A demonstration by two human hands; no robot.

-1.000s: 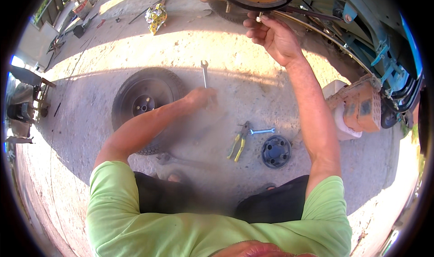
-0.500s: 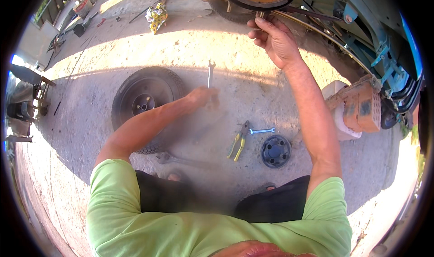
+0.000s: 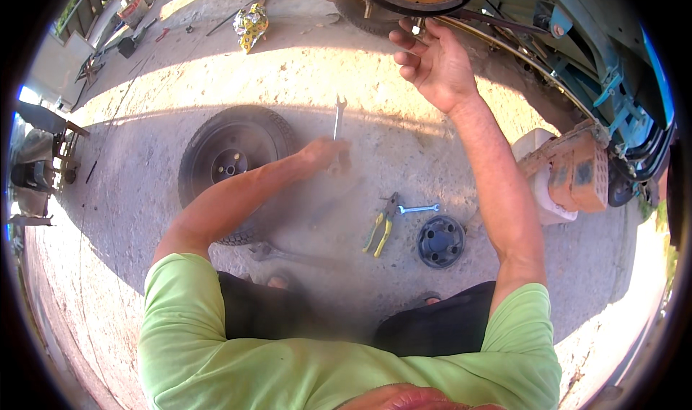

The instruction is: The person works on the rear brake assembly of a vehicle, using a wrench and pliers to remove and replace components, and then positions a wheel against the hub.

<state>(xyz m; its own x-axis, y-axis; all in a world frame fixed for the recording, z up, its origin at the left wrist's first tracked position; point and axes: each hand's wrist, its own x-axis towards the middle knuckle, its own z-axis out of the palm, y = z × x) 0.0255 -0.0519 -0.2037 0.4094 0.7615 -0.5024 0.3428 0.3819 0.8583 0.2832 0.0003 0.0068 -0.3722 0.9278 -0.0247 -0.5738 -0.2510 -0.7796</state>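
Observation:
My left hand (image 3: 324, 155) is closed around a steel open-end wrench (image 3: 339, 118), its jaw pointing away from me. It is held above the ground beside a wheel with a tyre (image 3: 238, 147). My right hand (image 3: 440, 68) reaches up under a round brake drum assembly (image 3: 411, 3) on the raised vehicle. Its thumb and fingertips are around a small metal fitting (image 3: 417, 28) below the drum's edge; how firmly they touch it is hard to see. Pliers with yellow-green handles (image 3: 378, 230), a second wrench (image 3: 419, 209) and a black wheel cap (image 3: 440, 242) lie before me.
The blue underside of the vehicle (image 3: 613, 86) fills the upper right, with bricks (image 3: 577, 172) and a pale block (image 3: 546, 186) below it. A long tool (image 3: 288, 256) lies by my left foot. A crumpled yellow patterned bag (image 3: 250, 28) lies farther off on the concrete.
My right thumb has shifted up and to the right, opening the fingers somewhat around the fitting, which shows more between them. The left hand with the wrench has barely moved.

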